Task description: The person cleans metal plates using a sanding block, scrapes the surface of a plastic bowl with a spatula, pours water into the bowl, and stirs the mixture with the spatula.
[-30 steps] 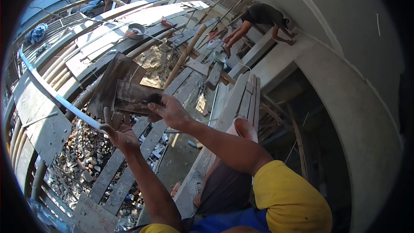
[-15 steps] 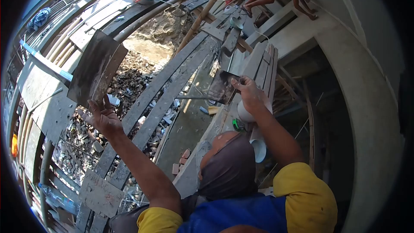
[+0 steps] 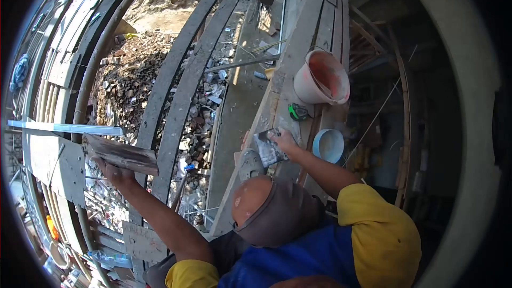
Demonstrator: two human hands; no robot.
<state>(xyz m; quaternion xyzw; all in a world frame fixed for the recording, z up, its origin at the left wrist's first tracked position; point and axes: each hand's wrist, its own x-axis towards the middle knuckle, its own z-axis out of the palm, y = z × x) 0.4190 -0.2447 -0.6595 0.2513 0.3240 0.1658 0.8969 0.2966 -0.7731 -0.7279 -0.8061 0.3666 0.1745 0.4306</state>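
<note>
Right hand (image 3: 285, 143): on the near side of the bucket (image 3: 306, 82), fingers closed on the edge of a thin, smeared rectangular plate (image 3: 269, 151). Left hand (image 3: 114, 174): well left of the bucket, fingers curled at the underside of a dark flat board (image 3: 125, 154); exact hold partly hidden. Step in hand, judged: carrying plate and board well apart. Next move, judged, calls for a steady hold on both. Pale-blue tub (image 3: 318, 152): near side of bucket. Green-and-black tape measure (image 3: 298, 111): just beside bucket. Rubble (image 3: 128, 74): well left of bucket.
</note>
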